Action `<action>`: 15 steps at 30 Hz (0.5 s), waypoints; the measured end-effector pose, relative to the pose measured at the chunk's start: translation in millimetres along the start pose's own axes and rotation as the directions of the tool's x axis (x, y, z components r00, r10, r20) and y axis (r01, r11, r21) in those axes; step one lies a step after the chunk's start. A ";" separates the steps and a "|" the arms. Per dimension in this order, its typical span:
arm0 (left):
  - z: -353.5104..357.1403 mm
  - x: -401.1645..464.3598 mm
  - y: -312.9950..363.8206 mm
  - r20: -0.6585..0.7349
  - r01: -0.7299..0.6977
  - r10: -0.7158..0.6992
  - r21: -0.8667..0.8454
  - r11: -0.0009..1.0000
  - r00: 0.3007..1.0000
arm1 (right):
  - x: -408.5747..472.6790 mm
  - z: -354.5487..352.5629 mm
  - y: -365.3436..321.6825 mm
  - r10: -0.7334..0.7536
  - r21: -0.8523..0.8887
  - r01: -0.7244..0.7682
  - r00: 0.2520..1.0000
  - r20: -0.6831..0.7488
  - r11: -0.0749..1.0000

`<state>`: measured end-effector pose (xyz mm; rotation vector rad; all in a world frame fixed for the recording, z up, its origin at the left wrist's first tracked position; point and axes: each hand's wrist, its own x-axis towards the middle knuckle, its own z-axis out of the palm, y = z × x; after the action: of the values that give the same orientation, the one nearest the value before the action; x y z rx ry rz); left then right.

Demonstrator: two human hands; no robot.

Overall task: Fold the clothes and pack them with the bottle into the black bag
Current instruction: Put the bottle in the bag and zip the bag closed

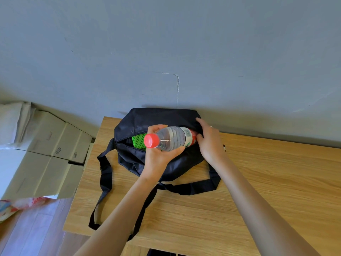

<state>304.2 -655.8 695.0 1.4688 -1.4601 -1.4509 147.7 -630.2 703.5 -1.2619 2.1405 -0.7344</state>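
The black bag [140, 124] lies on the wooden table [267, 182] against the wall, its zip mouth open. Bright green mesh clothing [138, 141] shows inside the opening. My left hand [158, 156] grips a clear plastic bottle [173, 138] with a red cap; the bottle lies tilted, cap toward me, its labelled base end inside the bag's mouth. My right hand [208, 141] holds the bag's upper edge at the right end of the opening, fingers curled over the fabric.
The bag's long black straps [106, 172] trail over the table's left and front parts. Stacked cardboard boxes [46, 154] stand on the floor left of the table. The grey wall rises right behind the bag.
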 end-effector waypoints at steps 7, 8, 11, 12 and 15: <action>4.3 -9.6 16.5 0.012 -0.233 0.233 0.082 0.969 0.972 | -5.1 -3.4 -2.7 -0.080 -0.016 0.080 0.997 0.000 0.997; 4.6 -8.7 18.3 0.020 -0.272 0.271 0.083 0.959 0.962 | -5.4 -4.0 -3.3 -0.101 -0.028 0.101 0.995 0.005 0.995; 7.6 -5.0 14.0 0.033 -0.291 0.289 0.101 0.951 0.957 | -7.9 -3.7 -3.0 -0.115 -0.058 0.116 0.993 0.010 0.992; 9.2 -4.1 9.7 0.039 -0.271 0.268 0.119 0.955 0.963 | -9.2 -2.6 -3.1 -0.118 -0.055 0.118 0.993 0.012 0.992; 12.2 0.2 -3.9 0.027 -0.183 0.181 0.171 0.968 0.983 | -10.3 1.6 -4.0 -0.144 -0.052 0.144 0.990 -0.001 0.988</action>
<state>293.8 -651.9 688.6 1.3864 -1.7159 -1.2490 155.4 -622.9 707.0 -1.4559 2.1007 -0.7461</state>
